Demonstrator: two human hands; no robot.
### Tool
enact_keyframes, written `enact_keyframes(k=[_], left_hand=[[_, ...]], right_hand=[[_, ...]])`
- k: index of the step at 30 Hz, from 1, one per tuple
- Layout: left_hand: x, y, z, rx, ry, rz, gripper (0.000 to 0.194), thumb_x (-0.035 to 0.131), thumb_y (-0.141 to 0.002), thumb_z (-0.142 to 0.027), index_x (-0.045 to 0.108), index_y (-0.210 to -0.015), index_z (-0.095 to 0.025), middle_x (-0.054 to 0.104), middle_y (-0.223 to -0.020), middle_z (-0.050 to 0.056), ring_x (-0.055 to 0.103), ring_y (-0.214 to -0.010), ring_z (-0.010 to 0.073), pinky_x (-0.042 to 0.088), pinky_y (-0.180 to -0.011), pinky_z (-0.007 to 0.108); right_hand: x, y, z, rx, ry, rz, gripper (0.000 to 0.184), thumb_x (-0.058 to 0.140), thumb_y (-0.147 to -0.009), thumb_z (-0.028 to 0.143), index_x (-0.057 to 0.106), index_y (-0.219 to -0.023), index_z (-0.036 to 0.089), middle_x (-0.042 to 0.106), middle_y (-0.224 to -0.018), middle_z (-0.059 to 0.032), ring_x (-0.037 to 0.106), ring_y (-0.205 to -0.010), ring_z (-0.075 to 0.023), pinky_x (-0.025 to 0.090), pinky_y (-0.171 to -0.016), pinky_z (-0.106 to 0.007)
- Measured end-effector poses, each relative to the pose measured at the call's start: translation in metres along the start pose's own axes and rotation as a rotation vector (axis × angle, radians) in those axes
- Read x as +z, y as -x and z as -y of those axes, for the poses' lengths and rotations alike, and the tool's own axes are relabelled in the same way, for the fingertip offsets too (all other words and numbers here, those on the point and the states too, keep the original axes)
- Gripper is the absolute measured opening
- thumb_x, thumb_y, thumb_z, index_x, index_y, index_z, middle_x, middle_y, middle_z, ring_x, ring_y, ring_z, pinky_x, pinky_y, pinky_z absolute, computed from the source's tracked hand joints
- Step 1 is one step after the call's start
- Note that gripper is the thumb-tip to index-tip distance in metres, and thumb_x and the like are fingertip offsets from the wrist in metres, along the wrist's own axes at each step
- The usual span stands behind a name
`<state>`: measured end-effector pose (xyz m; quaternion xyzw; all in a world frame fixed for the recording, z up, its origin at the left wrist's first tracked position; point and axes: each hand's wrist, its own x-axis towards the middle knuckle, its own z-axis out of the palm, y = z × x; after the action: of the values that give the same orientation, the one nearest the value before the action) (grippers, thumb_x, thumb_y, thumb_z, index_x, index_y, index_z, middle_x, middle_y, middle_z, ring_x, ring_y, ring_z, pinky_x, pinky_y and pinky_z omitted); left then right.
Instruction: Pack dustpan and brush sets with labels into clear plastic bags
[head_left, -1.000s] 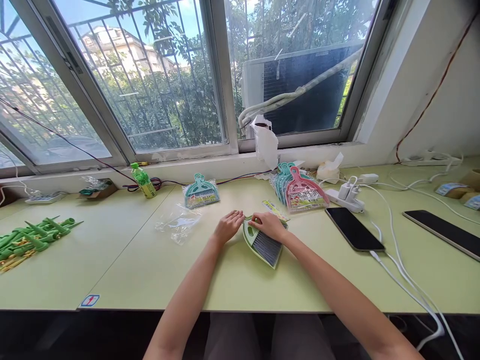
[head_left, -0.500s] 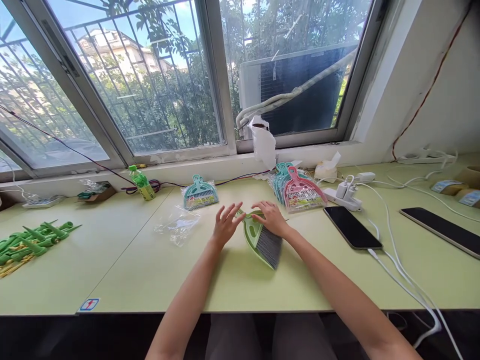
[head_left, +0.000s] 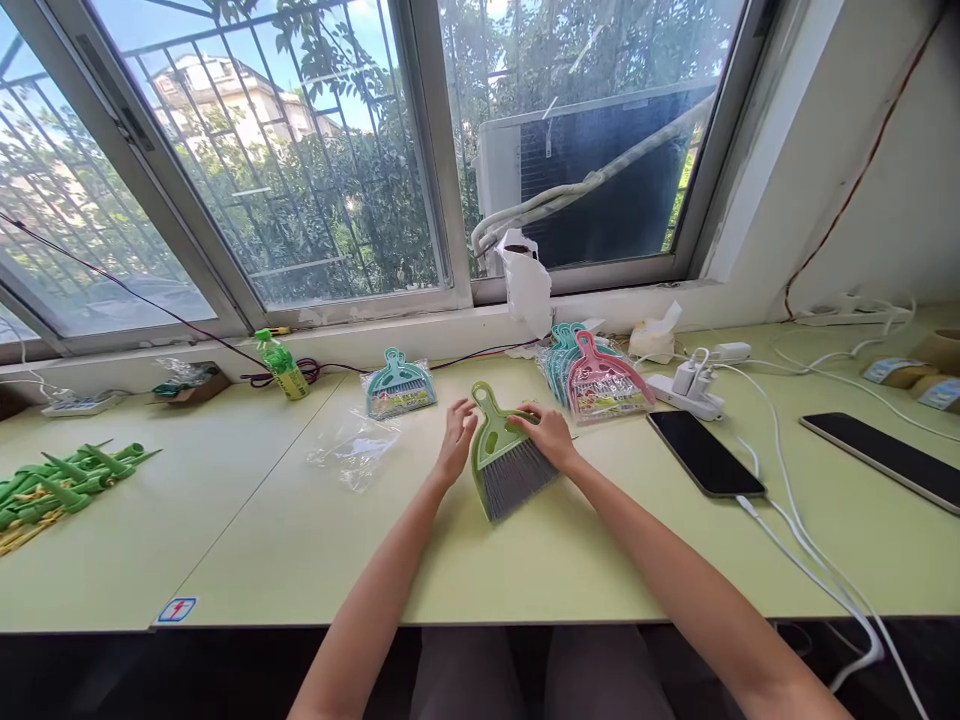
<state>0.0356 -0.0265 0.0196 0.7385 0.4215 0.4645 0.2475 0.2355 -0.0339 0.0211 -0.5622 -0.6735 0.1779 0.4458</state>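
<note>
A light green mini dustpan and brush set (head_left: 491,440) is tilted on the table in front of me, handle pointing away and grey bristles (head_left: 517,478) facing me. My right hand (head_left: 549,436) pinches its right edge between thumb and fingers. Close to the left edge is my left hand (head_left: 455,440), fingers apart and a little bent, holding nothing. Left of that hand lies a crumpled clear plastic bag (head_left: 354,450). Beyond it sits a bagged teal dustpan and brush set (head_left: 399,385).
Several bagged sets, with a pink one (head_left: 600,375) in front, lie at the back right. A power strip (head_left: 686,395), a phone (head_left: 705,455) and white cables are on the right. A green bottle (head_left: 282,366) stands back left; green pointed pieces (head_left: 71,485) lie far left.
The green set has turned so its handle points away and its bristles swing left toward me. My left hand has come off the handle to its left side; my right hand stays on the right edge.
</note>
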Motion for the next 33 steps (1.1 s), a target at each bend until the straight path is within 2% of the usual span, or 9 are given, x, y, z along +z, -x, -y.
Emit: enact_keyframes(k=[3, 6, 13, 16, 18, 22, 26, 29, 33], left_hand=[[-0.002, -0.001, -0.002, -0.195, 0.243, 0.41, 0.054, 0.018, -0.098, -0.045, 0.062, -0.113, -0.017, 0.065, -0.116, 0.009, 0.062, -0.104, 0.0199, 0.049, -0.093, 0.037], [-0.005, 0.001, -0.005, -0.325, 0.378, 0.546, 0.045, 0.04, -0.092, -0.047, 0.064, -0.114, -0.015, 0.069, -0.106, 0.007, 0.062, -0.1, 0.0225, 0.046, -0.093, 0.038], [-0.017, 0.0, -0.004, -0.461, 0.477, 0.539, 0.058, 0.065, -0.074, -0.031, 0.052, -0.129, -0.021, 0.064, -0.114, 0.004, 0.058, -0.1, 0.021, 0.043, -0.076, 0.026], [-0.023, -0.002, 0.005, -0.515, 0.569, 0.513, 0.054, 0.066, -0.071, -0.026, 0.056, -0.123, -0.018, 0.066, -0.105, 0.004, 0.06, -0.09, 0.0183, 0.042, -0.07, 0.024], [-0.026, -0.004, 0.014, -0.539, 0.642, 0.434, 0.047, 0.066, -0.07, -0.026, 0.061, -0.115, -0.015, 0.068, -0.098, 0.005, 0.06, -0.083, 0.0176, 0.042, -0.067, 0.023], [-0.031, -0.007, 0.032, -0.587, 0.706, 0.25, 0.042, 0.07, -0.07, -0.03, 0.063, -0.108, -0.015, 0.069, -0.091, 0.006, 0.062, -0.079, 0.0184, 0.045, -0.068, 0.025], [-0.032, -0.008, 0.038, -0.591, 0.773, 0.189, 0.044, 0.074, -0.069, -0.035, 0.063, -0.107, -0.015, 0.07, -0.095, 0.009, 0.065, -0.081, 0.0209, 0.049, -0.072, 0.028], [-0.032, -0.007, 0.036, -0.576, 0.786, 0.163, 0.049, 0.078, -0.068, -0.036, 0.062, -0.11, -0.016, 0.069, -0.1, 0.01, 0.066, -0.083, 0.0212, 0.05, -0.072, 0.028], [-0.032, -0.007, 0.032, -0.577, 0.754, 0.109, 0.06, 0.083, -0.061, -0.028, 0.057, -0.115, -0.019, 0.068, -0.106, 0.008, 0.066, -0.081, 0.0189, 0.051, -0.067, 0.026]], right_hand=[[0.001, 0.001, -0.004, 0.056, 0.054, -0.065, 0.028, 0.055, -0.087, 0.046, 0.07, -0.093, 0.023, 0.072, -0.094, -0.0041, 0.065, -0.087, -0.0205, 0.042, -0.071, -0.027], [0.002, 0.001, -0.008, 0.062, 0.042, -0.081, 0.031, 0.055, -0.086, 0.05, 0.07, -0.093, 0.023, 0.072, -0.095, -0.0046, 0.065, -0.087, -0.0216, 0.044, -0.071, -0.028], [0.005, -0.007, -0.017, 0.047, -0.24, 0.052, 0.046, 0.056, -0.077, 0.064, 0.07, -0.085, 0.021, 0.071, -0.088, -0.005, 0.063, -0.085, -0.023, 0.046, -0.077, -0.032], [0.003, -0.011, -0.024, 0.118, -0.465, 0.242, 0.055, 0.041, -0.085, 0.066, 0.07, -0.091, 0.019, 0.071, -0.086, -0.0056, 0.063, -0.084, -0.0227, 0.048, -0.079, -0.035], [0.002, -0.013, -0.028, 0.154, -0.474, 0.237, 0.055, 0.03, -0.092, 0.058, 0.069, -0.097, 0.019, 0.071, -0.09, -0.0057, 0.064, -0.088, -0.0221, 0.048, -0.083, -0.036], [0.002, -0.013, -0.038, -0.007, 0.026, 0.059, 0.04, 0.031, -0.095, 0.033, 0.068, -0.098, 0.019, 0.067, -0.11, -0.0087, 0.055, -0.111, -0.0222, 0.038, -0.101, -0.039], [0.008, -0.007, -0.048, -0.092, 0.503, 0.097, 0.036, 0.039, -0.09, 0.016, 0.062, -0.117, 0.014, 0.048, -0.139, -0.0133, 0.032, -0.136, -0.0253, 0.022, -0.112, -0.042], [0.011, -0.002, -0.052, -0.051, 0.61, 0.223, 0.044, 0.035, -0.091, 0.013, 0.05, -0.132, 0.012, 0.038, -0.148, -0.0131, 0.023, -0.141, -0.0255, 0.018, -0.114, -0.047], [0.008, 0.0, -0.048, -0.01, 0.626, 0.28, 0.043, 0.033, -0.095, 0.021, 0.047, -0.134, 0.013, 0.042, -0.146, -0.0129, 0.032, -0.137, -0.0267, 0.013, -0.113, -0.055]])
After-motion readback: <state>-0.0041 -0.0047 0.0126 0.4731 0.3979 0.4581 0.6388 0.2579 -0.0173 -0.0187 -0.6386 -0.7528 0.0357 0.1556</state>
